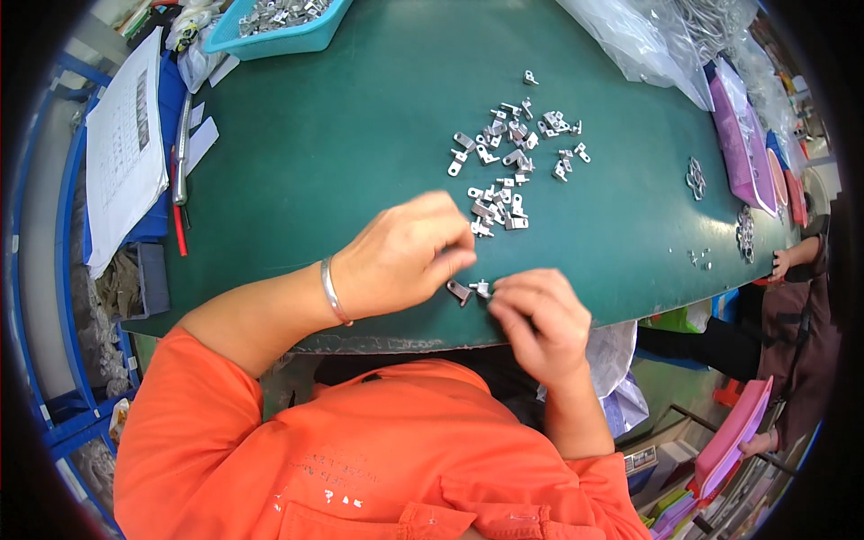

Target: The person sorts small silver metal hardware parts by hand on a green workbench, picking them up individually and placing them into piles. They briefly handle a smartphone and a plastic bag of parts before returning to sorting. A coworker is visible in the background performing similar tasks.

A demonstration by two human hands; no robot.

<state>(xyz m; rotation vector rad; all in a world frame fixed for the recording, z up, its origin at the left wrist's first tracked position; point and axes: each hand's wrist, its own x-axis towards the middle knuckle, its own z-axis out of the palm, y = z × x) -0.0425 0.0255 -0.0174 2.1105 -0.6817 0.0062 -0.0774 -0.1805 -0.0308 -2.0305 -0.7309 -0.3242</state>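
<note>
My left hand [409, 252], with a silver bangle [334, 290] at its wrist, hovers over the table's near part. Its fingers are curled in, and whatever they hold, if anything, is hidden. On the right, my right hand [544, 328] is closed in a pinch, with a small metal bracket [481, 289] at its fingertips. Between the two hands a darker metal bracket [460, 292] lies on the green table [360, 117]. Beyond them spreads a loose pile of small silver brackets [515, 135], several standing and several on their sides. Some blur softens both hands.
A turquoise basket [328, 27] of metal parts stands far left. Along the left edge lie papers [126, 153] and a red pen [180, 229]. Plastic bags [643, 45], a purple basket [742, 148] and metal rings [745, 234] occupy the right. Another person's hand [781, 264] touches the right edge.
</note>
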